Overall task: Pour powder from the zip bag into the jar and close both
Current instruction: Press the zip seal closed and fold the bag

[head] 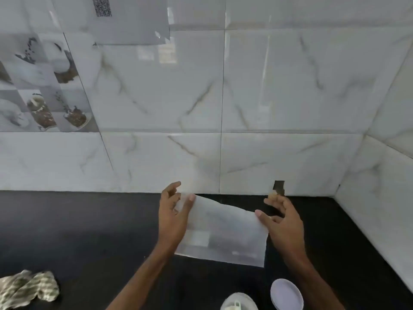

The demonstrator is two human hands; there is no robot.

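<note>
Pinching flat translucent zip bag (220, 231)

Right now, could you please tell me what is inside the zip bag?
The zip bag, pinched at its top corners by the left hand and right hand, looks flat and translucent. No heap of powder shows inside, though its hazy plastic could hide a thin residue.

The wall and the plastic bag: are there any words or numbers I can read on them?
None can be read.
Grey paper sheet taped to the tiled wall: a speckled black-and-white square code, no letters.
Clear plastic zip bag between both hands: pale label patches, too blurred.
Picture tiles: only food pictures.
</note>
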